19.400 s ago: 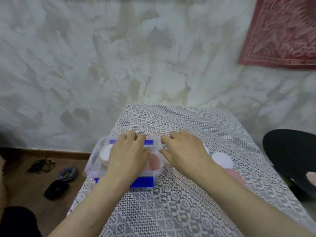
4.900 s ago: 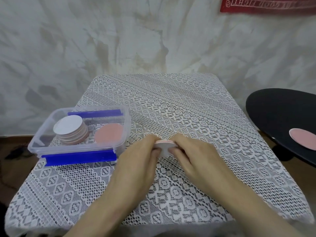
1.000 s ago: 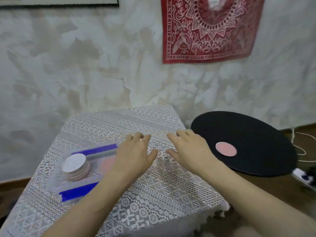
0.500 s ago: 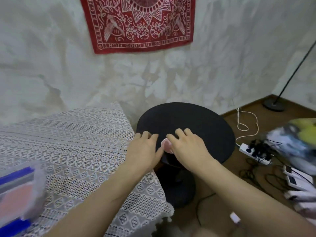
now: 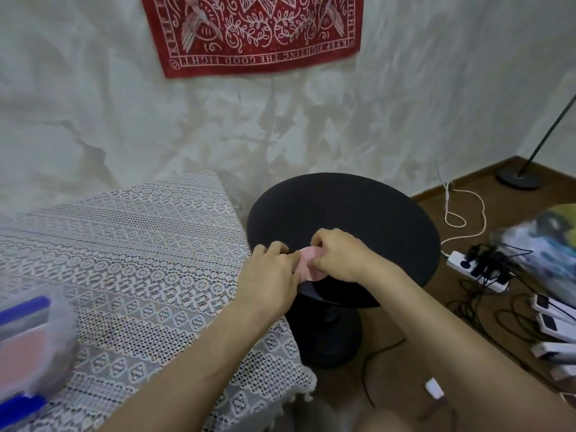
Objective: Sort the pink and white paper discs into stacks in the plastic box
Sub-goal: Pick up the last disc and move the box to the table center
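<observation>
A pink paper disc lies near the front left rim of a black round side table. My left hand has its curled fingertips on the disc's left edge. My right hand pinches the disc's right side between curled fingers and thumb. The clear plastic box with blue clips sits blurred at the far left on the lace-covered table. A pink stack shows inside it; the rest of the box is cut off by the frame.
A red cloth hangs on the wall. On the floor to the right lie a white power strip with black cables, a white cord, several white devices and a lamp base.
Both hands went from lying flat over the pink disc to curling their fingers onto its edges. More of the disc shows between them now.
</observation>
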`<state>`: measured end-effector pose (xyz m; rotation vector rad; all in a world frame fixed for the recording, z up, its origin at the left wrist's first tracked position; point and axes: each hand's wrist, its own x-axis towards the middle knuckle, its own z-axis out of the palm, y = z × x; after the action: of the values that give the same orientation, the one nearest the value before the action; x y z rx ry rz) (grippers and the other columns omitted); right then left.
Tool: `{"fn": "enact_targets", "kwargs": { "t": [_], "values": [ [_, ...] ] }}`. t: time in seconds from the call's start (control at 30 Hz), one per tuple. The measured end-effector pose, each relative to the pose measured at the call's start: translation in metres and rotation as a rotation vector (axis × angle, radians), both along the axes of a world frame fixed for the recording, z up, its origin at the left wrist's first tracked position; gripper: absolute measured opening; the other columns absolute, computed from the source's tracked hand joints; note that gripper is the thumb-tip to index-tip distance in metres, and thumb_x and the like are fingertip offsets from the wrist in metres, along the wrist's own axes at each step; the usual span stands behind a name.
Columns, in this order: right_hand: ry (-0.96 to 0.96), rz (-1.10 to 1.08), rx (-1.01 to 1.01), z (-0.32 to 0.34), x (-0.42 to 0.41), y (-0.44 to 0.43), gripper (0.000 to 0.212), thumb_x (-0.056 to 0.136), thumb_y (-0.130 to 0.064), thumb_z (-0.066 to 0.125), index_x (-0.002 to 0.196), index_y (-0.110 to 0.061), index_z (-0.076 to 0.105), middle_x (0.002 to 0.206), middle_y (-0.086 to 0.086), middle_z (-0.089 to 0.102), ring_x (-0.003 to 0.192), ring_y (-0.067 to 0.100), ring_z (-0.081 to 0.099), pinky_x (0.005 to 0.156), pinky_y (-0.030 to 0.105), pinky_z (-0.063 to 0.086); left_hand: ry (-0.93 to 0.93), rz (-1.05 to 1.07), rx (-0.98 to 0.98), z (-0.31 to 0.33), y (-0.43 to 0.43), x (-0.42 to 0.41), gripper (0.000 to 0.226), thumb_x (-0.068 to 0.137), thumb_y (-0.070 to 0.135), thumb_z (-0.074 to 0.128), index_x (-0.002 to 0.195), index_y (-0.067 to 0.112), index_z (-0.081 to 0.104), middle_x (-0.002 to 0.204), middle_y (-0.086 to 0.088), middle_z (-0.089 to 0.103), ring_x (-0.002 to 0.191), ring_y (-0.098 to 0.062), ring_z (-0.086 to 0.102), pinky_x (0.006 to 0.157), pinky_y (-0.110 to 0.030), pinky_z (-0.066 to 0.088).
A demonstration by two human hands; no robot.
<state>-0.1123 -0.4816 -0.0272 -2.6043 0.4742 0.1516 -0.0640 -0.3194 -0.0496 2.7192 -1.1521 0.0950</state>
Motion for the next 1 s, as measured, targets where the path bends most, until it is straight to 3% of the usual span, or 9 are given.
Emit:
{"fn": "enact_targets", "kwargs": {
  "t": [0.13, 0.27, 0.33, 0.4, 0.5, 0.6, 0.7, 0.77, 1.0],
  "values": [
    [0.025, -0.041, 0.103, 0.005, -0.002, 0.01, 0.021, 0.09, -0.017, 0.06, 0.108, -0.021, 0.05, 0.103, 0.002, 0.058, 0.087, 0.018, 0.055, 0.061, 0.029, 0.04, 0.005, -0.003, -0.061, -0.003, 0.012, -0.008, 0.037, 0.099, 0.044, 0.05, 0.132, 0.03, 0.059, 0.13, 0.001, 0.054, 0.108, -0.026, 0.05, 0.091, -0.034, 0.046],
    [-0.025, 0.036, 0.241, 0.008, -0.015, 0.039, 0.014, 0.089, -0.016, 0.06, 0.095, -0.026, 0.053, 0.093, 0.002, 0.061, 0.077, 0.018, 0.056, 0.066, 0.042, 0.048, 0.086, 0.052, -0.224, -0.005, 0.051, -0.024, 0.035, 0.096, 0.048, 0.05, 0.121, 0.028, 0.064, 0.117, 0.006, 0.058, 0.105, -0.018, 0.054, 0.082, -0.032, 0.049],
    [-0.095, 0.087, 0.378, 0.009, -0.024, 0.068, 0.013, 0.089, -0.014, 0.065, 0.09, -0.023, 0.056, 0.088, 0.006, 0.065, 0.072, 0.019, 0.059, 0.066, 0.048, 0.053, 0.197, 0.111, -0.39, -0.004, 0.086, -0.036, 0.032, 0.098, 0.046, 0.052, 0.125, 0.032, 0.062, 0.104, 0.014, 0.061, 0.093, -0.005, 0.057, 0.071, -0.025, 0.047],
    [-0.152, 0.125, 0.578, 0.006, -0.034, 0.108, 0.011, 0.091, -0.011, 0.067, 0.094, -0.015, 0.057, 0.091, 0.011, 0.069, 0.068, 0.02, 0.061, 0.055, 0.042, 0.05, 0.355, 0.191, -0.615, -0.004, 0.127, -0.052, 0.018, 0.099, 0.04, 0.058, 0.115, 0.037, 0.063, 0.095, 0.018, 0.069, 0.082, 0.002, 0.063, 0.064, -0.017, 0.045],
    [-0.167, 0.174, 0.786, -0.005, -0.046, 0.177, 0.014, 0.094, -0.01, 0.068, 0.094, -0.017, 0.056, 0.092, 0.004, 0.069, 0.07, 0.018, 0.064, 0.053, 0.029, 0.051, 0.528, 0.297, -0.876, -0.005, 0.192, -0.074, 0.011, 0.098, 0.022, 0.062, 0.103, 0.029, 0.068, 0.093, 0.012, 0.075, 0.082, -0.004, 0.069, 0.071, -0.024, 0.051],
    [-0.202, 0.269, 0.648, -0.015, -0.05, 0.238, 0.015, 0.094, -0.025, 0.068, 0.091, -0.031, 0.055, 0.091, -0.004, 0.07, 0.079, 0.018, 0.068, 0.062, 0.034, 0.055, 0.403, 0.38, -0.819, -0.011, 0.253, -0.087, 0.013, 0.098, 0.021, 0.061, 0.101, 0.032, 0.068, 0.091, 0.016, 0.073, 0.084, -0.004, 0.067, 0.074, -0.03, 0.052],
    [-0.365, 0.442, 0.235, -0.016, -0.051, 0.281, 0.005, 0.098, -0.038, 0.06, 0.101, -0.034, 0.059, 0.092, -0.015, 0.063, 0.081, 0.003, 0.059, 0.074, 0.031, 0.052, 0.176, 0.448, -0.667, -0.012, 0.301, -0.092, 0.01, 0.098, 0.031, 0.058, 0.103, 0.037, 0.064, 0.086, 0.02, 0.068, 0.081, 0.0, 0.06, 0.069, -0.03, 0.049],
    [-0.472, 0.528, 0.063, -0.016, -0.049, 0.303, 0.015, 0.101, -0.041, 0.052, 0.108, -0.032, 0.062, 0.1, -0.017, 0.059, 0.088, 0.005, 0.056, 0.077, 0.031, 0.05, 0.093, 0.476, -0.604, -0.009, 0.323, -0.093, 0.011, 0.098, 0.03, 0.058, 0.105, 0.036, 0.063, 0.084, 0.02, 0.066, 0.079, -0.002, 0.057, 0.069, -0.031, 0.047],
    [-0.501, 0.628, 0.062, -0.027, -0.044, 0.347, 0.014, 0.103, -0.037, 0.05, 0.104, -0.03, 0.062, 0.095, -0.015, 0.064, 0.086, 0.006, 0.059, 0.074, 0.03, 0.048, 0.044, 0.424, -0.528, -0.007, 0.367, -0.096, 0.017, 0.094, 0.025, 0.055, 0.105, 0.036, 0.063, 0.084, 0.03, 0.054, 0.079, 0.002, 0.047, 0.067, -0.014, 0.035]
  ]
}}
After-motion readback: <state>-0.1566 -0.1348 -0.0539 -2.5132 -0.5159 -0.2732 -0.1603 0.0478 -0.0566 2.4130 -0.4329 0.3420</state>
